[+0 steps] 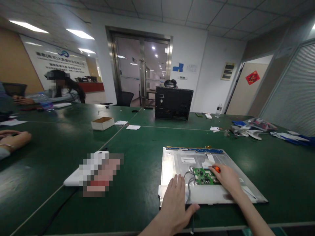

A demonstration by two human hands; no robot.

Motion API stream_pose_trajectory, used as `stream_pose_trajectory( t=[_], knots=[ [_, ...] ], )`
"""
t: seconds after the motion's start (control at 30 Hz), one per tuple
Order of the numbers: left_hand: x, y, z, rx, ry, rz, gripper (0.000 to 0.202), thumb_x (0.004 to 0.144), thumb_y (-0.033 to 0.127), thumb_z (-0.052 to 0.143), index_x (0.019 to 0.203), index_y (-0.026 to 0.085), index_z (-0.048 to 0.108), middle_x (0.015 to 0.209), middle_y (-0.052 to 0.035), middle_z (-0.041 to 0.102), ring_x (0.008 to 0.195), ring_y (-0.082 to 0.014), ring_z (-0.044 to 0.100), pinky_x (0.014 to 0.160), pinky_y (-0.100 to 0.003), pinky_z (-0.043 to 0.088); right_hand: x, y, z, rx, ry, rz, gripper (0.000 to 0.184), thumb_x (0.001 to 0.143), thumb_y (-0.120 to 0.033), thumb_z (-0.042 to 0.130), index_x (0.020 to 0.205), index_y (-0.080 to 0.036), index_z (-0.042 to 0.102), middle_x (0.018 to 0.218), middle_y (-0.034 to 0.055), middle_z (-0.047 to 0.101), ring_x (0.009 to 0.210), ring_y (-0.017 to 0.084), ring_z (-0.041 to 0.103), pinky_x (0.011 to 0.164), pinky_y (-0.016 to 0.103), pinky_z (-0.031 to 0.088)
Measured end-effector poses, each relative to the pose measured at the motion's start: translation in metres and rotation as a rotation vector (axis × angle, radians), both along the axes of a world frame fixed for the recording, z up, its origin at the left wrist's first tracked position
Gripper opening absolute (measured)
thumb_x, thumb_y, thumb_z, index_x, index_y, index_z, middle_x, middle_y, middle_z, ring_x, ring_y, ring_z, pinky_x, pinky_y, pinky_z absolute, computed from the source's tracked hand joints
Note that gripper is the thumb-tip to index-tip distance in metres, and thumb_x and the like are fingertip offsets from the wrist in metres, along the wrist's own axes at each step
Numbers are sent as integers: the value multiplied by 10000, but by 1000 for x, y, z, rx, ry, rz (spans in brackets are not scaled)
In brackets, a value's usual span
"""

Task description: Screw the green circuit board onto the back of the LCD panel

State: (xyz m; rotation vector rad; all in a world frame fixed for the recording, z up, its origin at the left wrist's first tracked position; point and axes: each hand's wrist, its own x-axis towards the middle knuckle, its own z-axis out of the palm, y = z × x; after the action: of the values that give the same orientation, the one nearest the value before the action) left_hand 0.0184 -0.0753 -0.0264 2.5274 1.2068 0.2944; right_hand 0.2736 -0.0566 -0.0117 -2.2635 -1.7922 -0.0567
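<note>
A flat metal-backed display panel [172, 162] lies on the green table in front of me, with a blue strip board [194, 150] along its far edge. A green circuit board [204, 176] sits on its middle, with dark cables [189, 188] running from its left side and a white ribbon [210, 157] beyond it. My left hand [173, 203] rests open over the panel's near left corner, fingers stretched out. Closed at the right end of the circuit board, my right hand [227, 178] grips an orange-handled screwdriver [217, 169]; its tip is hidden.
To the left lie a white device [73, 177] and a blurred reddish item [103, 173]. Farther off stand an open box [102, 123], a black casing [174, 103] and a bottle [218, 110]. Scraps and bags [261, 124] lie at right. Another person's hands [17, 139] show at left.
</note>
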Motion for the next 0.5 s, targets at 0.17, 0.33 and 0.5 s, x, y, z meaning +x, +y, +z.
stream_pose_trajectory(
  t=[0.17,0.33,0.5],
  knots=[
    [16,4,1,-61,-16,-39,896,847,679,341,1435,8,259,1507,-202,181,1394,-364,140,1143,-485,154,26,-2,-7,-12,-14,-21,338,901,-360,396,949,-244,710,1010,80,703,883,267,639,694,326,425],
    [23,8,-4,-73,-70,-98,910,851,697,301,1439,6,239,1513,-200,156,1398,-354,130,1149,-477,143,36,-5,-6,-40,-54,-36,379,918,-326,339,1005,-221,693,1040,116,696,914,283,640,707,343,434],
    [35,11,-4,-31,-73,-109,940,842,714,300,1423,-25,265,1492,-240,199,1386,-373,166,1142,-488,154,51,-1,-6,-75,-116,-86,393,909,-260,304,1001,-194,680,970,150,704,893,305,647,676,359,429]
  ],
)
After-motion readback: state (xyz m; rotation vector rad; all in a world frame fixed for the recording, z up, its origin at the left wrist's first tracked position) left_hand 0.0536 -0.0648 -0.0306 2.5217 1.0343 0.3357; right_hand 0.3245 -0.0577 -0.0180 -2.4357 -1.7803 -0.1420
